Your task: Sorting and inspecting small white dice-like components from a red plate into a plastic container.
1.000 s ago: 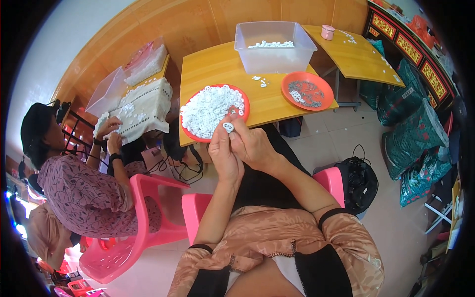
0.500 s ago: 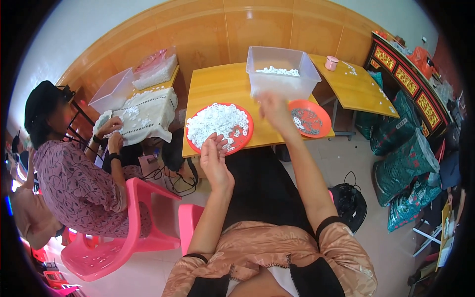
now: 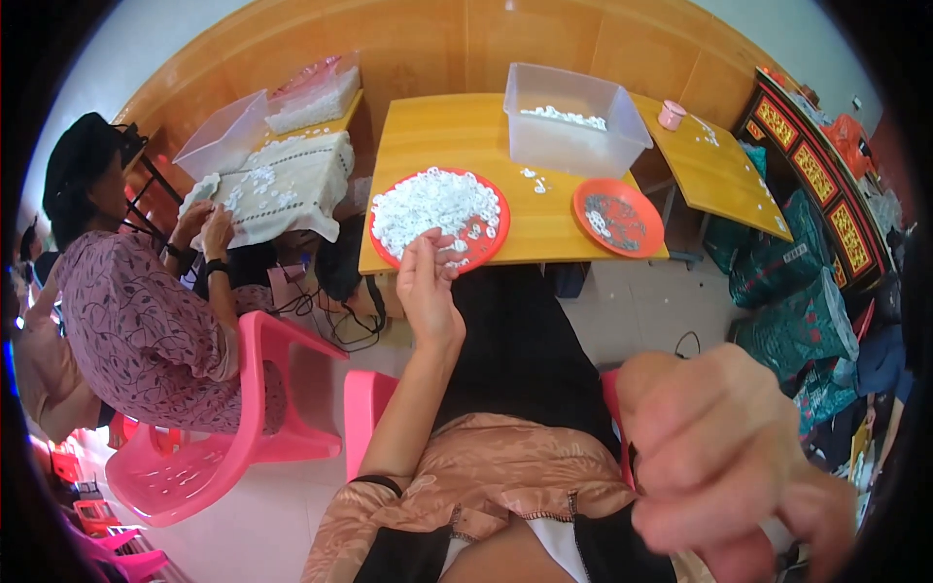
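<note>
My left hand (image 3: pixel 429 291) is at the near rim of a round red plate (image 3: pixel 500 248), its fingertips pressed together. Whatever they hold, if anything, is too small to make out. Heaped on that plate are small white plastic pieces (image 3: pixel 428 209), ring-like with holes. Raised close to the camera at the lower right, my right hand (image 3: pixel 719 452) is slightly blurred. Its fingers are curled in, and what lies inside them is hidden. An orange-red dish (image 3: pixel 653 207) on the table's right holds small grey metal-looking parts (image 3: pixel 622 216) and a few white pieces.
A clear plastic bin (image 3: pixel 573 146) with white pieces stands at the back of the yellow table (image 3: pixel 437 126). Several loose white pieces (image 3: pixel 535 180) lie before it. A seated person (image 3: pixel 146 321) works at the left. Green sacks (image 3: pixel 787 321) stand at the right.
My right hand has come back from in front of the bin, up toward the camera. Loose white pieces now show on the table there. My left hand's fingers have drawn together.
</note>
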Demonstrator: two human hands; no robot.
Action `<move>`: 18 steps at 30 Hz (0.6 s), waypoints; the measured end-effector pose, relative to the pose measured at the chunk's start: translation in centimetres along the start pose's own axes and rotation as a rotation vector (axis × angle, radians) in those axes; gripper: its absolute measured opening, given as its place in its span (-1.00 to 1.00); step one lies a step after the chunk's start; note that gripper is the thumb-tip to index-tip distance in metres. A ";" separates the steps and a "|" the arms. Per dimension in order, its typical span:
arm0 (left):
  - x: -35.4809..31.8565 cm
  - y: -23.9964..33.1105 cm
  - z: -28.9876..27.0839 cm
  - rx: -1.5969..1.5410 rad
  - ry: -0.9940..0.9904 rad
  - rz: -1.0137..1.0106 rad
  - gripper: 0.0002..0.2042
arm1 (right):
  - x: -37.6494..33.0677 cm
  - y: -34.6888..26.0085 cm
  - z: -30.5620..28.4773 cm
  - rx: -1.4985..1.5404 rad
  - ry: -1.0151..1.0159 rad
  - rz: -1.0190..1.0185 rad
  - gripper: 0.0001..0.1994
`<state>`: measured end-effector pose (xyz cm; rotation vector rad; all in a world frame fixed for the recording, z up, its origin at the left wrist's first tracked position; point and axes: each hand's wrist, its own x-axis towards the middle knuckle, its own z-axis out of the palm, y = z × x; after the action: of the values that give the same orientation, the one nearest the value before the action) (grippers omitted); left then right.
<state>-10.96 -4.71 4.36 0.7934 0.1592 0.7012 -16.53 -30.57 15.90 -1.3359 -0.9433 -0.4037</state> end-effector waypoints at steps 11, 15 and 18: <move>0.0 -0.3 0.0 0.038 -0.014 -0.030 -0.78 | 1.9 0.6 3.9 0.204 -0.039 0.111 -0.90; -0.1 -0.1 0.5 0.044 -0.016 -0.037 -0.77 | 2.9 0.3 4.9 0.284 -0.037 0.122 -0.90; -0.1 0.1 -0.2 0.029 0.009 -0.027 -0.77 | 3.5 1.0 5.5 0.361 -0.068 0.122 -0.90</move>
<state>-11.14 -4.61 4.26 0.8149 0.1882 0.6781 -15.65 -24.24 17.63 -1.0741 -0.9346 -0.0872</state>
